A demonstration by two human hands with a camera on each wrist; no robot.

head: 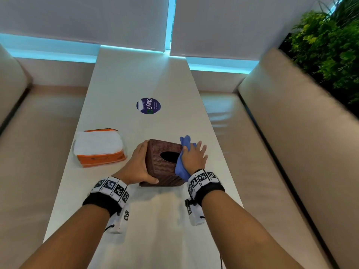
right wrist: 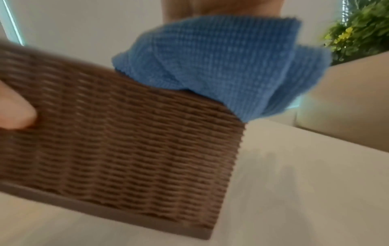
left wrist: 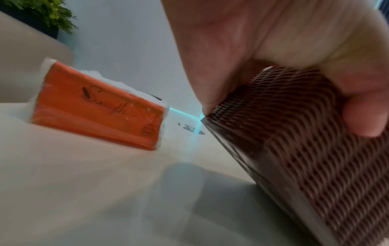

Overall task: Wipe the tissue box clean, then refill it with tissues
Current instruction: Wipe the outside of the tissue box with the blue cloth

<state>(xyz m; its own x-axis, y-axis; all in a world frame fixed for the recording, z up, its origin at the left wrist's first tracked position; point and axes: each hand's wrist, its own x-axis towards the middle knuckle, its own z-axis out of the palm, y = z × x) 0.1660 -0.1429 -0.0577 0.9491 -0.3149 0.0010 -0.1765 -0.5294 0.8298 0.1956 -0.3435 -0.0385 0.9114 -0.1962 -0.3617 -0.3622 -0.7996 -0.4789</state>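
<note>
Left hand (head: 138, 166) grips tissue box (head: 162, 164), seemingly empty; right hand (head: 194, 157) presses cloth (head: 181, 167).

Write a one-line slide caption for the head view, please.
Left hand holds the brown tissue box while right hand presses a blue cloth on it.

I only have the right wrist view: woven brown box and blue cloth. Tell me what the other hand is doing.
Observer: The left hand grips the brown woven tissue box from its left side, thumb on the near face.
Operator: Report the refill supply.
Observer: An opened orange pack of white tissues lies on the beige table, left of the box.
Operator: Confirm where the cloth sits.
Observer: The right hand presses the blue cloth on the box's top right edge, beside the oval opening.
</note>
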